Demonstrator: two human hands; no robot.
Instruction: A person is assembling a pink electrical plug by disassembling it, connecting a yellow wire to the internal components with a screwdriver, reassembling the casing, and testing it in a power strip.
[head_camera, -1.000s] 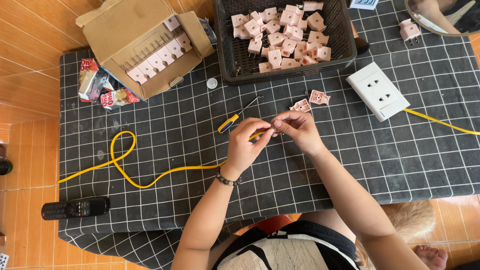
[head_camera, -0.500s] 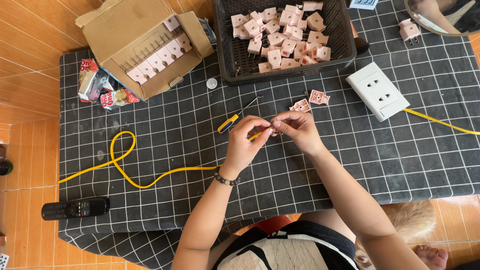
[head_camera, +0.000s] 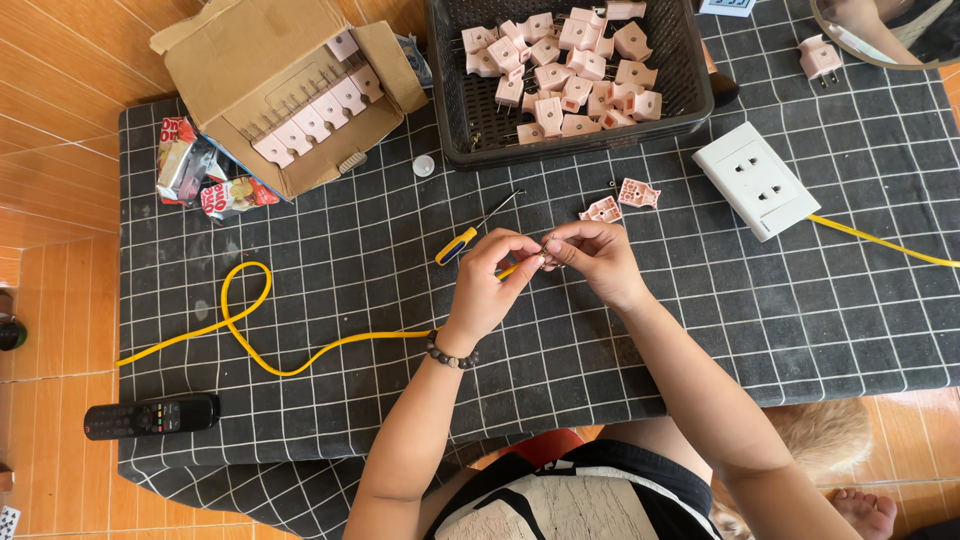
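So the end of the yellow cable (head_camera: 300, 355) is pinched between both sets of fingertips right over the middle of the black grid-pattern cloth (head_camera: 700, 330). The left hand (head_camera: 490, 285) is closed narrow around the cable just short of its tip, and the right hand (head_camera: 592, 258) is closed on the tip itself, thumb and forefinger tight; what's actually being twisted or fed in there can't be made out, it's too small. Compared with half a second and a full second back, basically nothing has been shifted: same pinch, same spot, hands barely nudged. That reads as fiddly fine work at the wire end still being ground through rather than a step being finished.

Working outward from the cable tip: a small yellow-handled screwdriver (head_camera: 470, 235) is laid just up-left of it, untouched. Two opened pink plug halves (head_camera: 622, 200) are set just up-right of it. Further right, a white socket block (head_camera: 757, 180) with its own yellow lead is parked. Above, a black basket (head_camera: 690, 60) full of pink plugs is seen; up-left, a cardboard box (head_camera: 230, 50) with more plugs in rows. The cable is looped away to the left, and a black remote (head_camera: 150, 415) is left at the cloth's lower-left corner.
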